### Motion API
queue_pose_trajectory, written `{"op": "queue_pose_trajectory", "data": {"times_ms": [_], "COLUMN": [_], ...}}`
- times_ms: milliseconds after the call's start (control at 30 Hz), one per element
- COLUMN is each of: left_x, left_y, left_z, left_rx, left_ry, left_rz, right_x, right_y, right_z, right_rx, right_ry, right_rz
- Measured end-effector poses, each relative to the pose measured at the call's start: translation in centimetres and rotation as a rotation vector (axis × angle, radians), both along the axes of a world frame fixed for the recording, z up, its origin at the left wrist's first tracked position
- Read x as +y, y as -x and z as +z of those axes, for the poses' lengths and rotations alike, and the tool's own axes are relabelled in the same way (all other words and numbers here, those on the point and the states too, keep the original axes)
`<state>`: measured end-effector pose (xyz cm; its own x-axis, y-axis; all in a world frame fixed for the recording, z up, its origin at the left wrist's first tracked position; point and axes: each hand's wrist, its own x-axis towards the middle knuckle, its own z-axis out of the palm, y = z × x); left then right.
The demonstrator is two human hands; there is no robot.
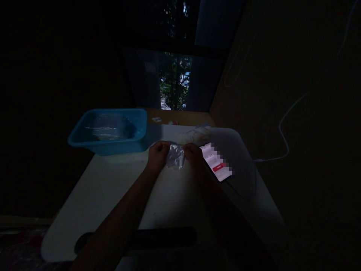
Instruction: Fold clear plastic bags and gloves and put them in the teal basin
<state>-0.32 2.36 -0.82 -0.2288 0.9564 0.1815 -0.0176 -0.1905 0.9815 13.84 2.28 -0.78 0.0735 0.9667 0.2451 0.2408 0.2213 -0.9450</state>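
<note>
A small clear plastic bag (176,157) is stretched between my two hands above the white table. My left hand (158,153) pinches its left upper edge, fingers closed. On the other side my right hand (193,154) pinches the right upper edge. Whether anything lies inside the bag is too dim to tell. Just behind the hands lies a clear wrapper with pale contents (194,134). Beside my right hand, a lit phone (216,162) rests on the table.
A blue plastic basin (108,145) with clear plastic packets (105,126) inside stands at the table's left back. A white cable (278,158) runs from the right wall toward the table (113,188). A dark slot (166,237) lies along the near edge. Behind is a window (175,81).
</note>
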Motion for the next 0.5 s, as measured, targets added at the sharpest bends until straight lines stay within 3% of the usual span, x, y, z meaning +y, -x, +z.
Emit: {"op": "queue_pose_trajectory", "data": {"times_ms": [300,500], "left_x": [0.0,-0.5], "left_y": [0.1,-0.2], "left_z": [0.0,0.7], "left_rx": [0.052,-0.06], "left_ry": [-0.015,0.062], "left_rz": [0.011,-0.063], "right_x": [0.2,0.3], "right_y": [-0.1,-0.1], "right_z": [-0.3,-0.4], "right_rx": [0.012,0.014], "right_ry": [-0.018,-0.026], "right_rz": [-0.014,-0.027]}}
